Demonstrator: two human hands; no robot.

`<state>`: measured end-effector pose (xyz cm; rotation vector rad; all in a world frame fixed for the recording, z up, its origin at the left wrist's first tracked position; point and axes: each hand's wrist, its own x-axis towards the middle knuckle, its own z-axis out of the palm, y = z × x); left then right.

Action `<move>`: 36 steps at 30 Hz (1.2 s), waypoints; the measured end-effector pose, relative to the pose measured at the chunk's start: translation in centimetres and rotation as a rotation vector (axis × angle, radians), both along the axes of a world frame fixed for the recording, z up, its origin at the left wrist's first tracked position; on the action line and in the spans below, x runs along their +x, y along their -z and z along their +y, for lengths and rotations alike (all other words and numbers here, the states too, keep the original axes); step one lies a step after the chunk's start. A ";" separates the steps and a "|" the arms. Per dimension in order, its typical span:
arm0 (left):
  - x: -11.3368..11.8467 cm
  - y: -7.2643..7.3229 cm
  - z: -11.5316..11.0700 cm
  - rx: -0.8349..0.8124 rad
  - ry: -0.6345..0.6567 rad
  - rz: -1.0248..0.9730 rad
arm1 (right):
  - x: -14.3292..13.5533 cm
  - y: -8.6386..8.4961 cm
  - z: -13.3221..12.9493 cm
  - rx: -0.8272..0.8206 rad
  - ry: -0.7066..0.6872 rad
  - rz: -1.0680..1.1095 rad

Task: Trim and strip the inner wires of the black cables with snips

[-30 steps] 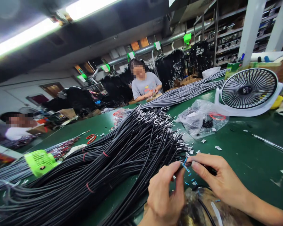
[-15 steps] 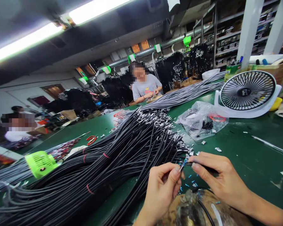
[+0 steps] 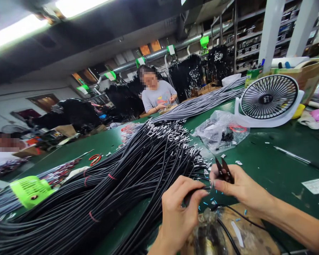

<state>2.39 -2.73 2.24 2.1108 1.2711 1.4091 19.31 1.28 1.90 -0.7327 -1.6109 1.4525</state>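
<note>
My left hand (image 3: pixel 179 209) pinches a black cable (image 3: pixel 194 192) between thumb and fingers, its end pointing right. Close beside it is my right hand (image 3: pixel 240 182), closed around a pair of dark snips (image 3: pixel 223 171) whose two blades point up and stand apart. The thumb and forefinger of that hand meet at the cable's tip, where the fine detail is blurred. Left of both hands lies a large bundle of black cables (image 3: pixel 138 166) with pale stripped ends. Small blue offcuts (image 3: pixel 205 203) are scattered beneath my hands.
A brown worn block (image 3: pixel 255 237) sits below my hands, with a black cable across it. Farther right are a clear plastic bag (image 3: pixel 215 129), a round fan (image 3: pixel 269 99) and a pen (image 3: pixel 292 154). A green fan (image 3: pixel 30 191) stands left. Across the table sits a co-worker (image 3: pixel 159 94).
My hands have drawn slightly apart from the blue wires seen between them. The snips now stand upright in my right hand, blades showing. The whole view has shifted a little.
</note>
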 end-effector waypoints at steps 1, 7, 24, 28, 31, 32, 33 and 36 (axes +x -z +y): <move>-0.2 -0.1 0.2 -0.021 0.030 -0.006 | -0.1 0.1 0.0 -0.088 -0.100 0.052; 0.0 -0.1 0.6 -0.360 0.181 -0.099 | 0.0 0.0 0.1 0.407 0.124 -0.102; 0.5 0.6 0.0 0.035 -0.047 0.095 | 1.4 0.3 3.3 0.187 0.568 -0.053; -0.2 0.6 0.5 -0.122 -0.044 -0.006 | 2.0 0.1 3.9 0.190 0.481 -0.113; -0.5 0.6 0.8 -0.190 0.040 -0.049 | 1.3 -0.4 2.3 0.322 0.264 -0.170; -0.6 0.6 0.8 -0.203 0.064 -0.053 | 1.0 -0.5 1.8 0.353 0.190 -0.164; -0.5 0.6 0.8 -0.214 0.081 -0.050 | 0.8 -0.7 1.3 0.376 0.135 -0.155; -0.3 0.6 0.6 -0.250 0.097 -0.020 | 0.6 -0.9 0.7 0.402 0.103 -0.136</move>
